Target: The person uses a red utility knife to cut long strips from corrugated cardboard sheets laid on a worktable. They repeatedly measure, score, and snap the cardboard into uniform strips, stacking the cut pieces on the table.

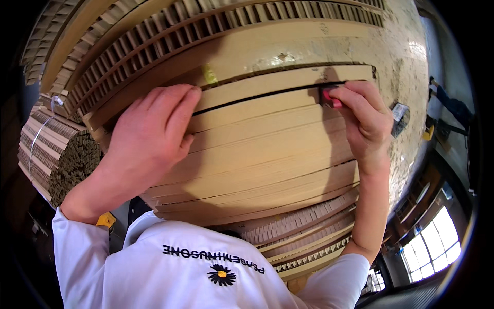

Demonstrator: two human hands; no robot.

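Note:
My left hand lies flat, fingers together, on a stack of long tan cardboard strips, its fingertips at a dark slit between two strips. My right hand is closed on a small red-handled cutter, held at the right end of that same slit. The blade itself is hidden behind the fingers and the strip. The strips lie side by side, edge to edge, across the middle of the view.
Honeycomb cardboard boards with open cells lie above the strips. More lie below. A strapped bundle of cardboard strips sits at the left. A worn concrete floor and windows show at the right.

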